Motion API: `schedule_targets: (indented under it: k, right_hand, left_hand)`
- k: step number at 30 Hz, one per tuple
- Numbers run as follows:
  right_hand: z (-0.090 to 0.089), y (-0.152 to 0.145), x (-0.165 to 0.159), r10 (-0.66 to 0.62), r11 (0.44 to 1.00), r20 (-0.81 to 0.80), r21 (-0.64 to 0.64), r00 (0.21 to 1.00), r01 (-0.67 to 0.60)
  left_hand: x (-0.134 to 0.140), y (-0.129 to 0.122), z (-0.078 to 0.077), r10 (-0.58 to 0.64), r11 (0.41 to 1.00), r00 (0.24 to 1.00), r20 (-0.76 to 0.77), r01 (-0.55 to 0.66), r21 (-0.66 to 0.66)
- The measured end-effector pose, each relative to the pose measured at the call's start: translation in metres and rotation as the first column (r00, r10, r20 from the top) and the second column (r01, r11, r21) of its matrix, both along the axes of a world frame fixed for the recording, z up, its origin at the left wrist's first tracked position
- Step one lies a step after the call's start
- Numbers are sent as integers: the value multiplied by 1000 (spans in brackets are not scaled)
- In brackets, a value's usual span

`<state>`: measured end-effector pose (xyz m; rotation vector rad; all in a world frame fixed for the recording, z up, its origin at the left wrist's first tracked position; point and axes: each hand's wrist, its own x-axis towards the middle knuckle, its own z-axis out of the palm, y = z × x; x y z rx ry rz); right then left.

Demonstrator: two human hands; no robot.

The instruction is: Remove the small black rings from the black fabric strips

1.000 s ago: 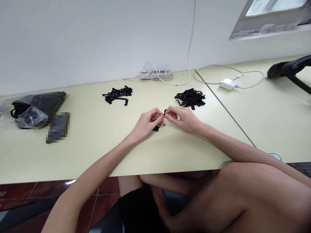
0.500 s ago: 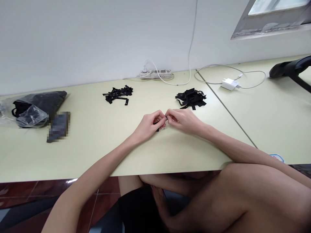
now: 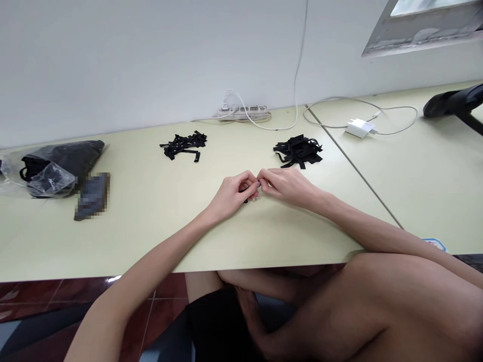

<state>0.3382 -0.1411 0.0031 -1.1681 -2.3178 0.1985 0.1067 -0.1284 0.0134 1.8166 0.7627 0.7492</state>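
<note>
Above the pale table [image 3: 151,201], my two hands meet fingertip to fingertip. My left hand [image 3: 238,190] is closed in a pinch on a small black strip [image 3: 245,201], which looks like fabric; most of it is hidden by the fingers. My right hand [image 3: 281,182] pinches a dark bit of the same strip where the thumbs and forefingers touch. Just behind my right hand lies a heap of black strips [image 3: 299,151]. A second, looser pile of black strips [image 3: 183,145] is farther left, beyond my left hand.
A clear plastic bag [image 3: 53,183] with black material sits at the left, beside a blurred dark item [image 3: 92,196]. Along the wall are a power strip [image 3: 241,113] and a white charger [image 3: 359,127] with its cable. A black stand [image 3: 449,103] is at far right.
The view has shifted very slightly. Both hands keep the same pinch on the black strip, with hardly any finger movement; the piles look unchanged.
</note>
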Motion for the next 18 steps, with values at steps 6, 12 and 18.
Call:
schedule_targets:
  k: [6,12,18]
  right_hand:
    - [0,0,-1,-24,985,-181,-172,983,-7]
    - [-1,0,-3,-26,956,-374,-279,927,-86]
    - [-3,0,-4,-5,967,-403,-234,915,-97]
  left_hand:
    - [2,-1,2,-29,999,998,54,32,-44]
    - [3,-1,3,-25,996,994,105,34,-83]
    - [3,2,0,-48,992,989,141,63,-105]
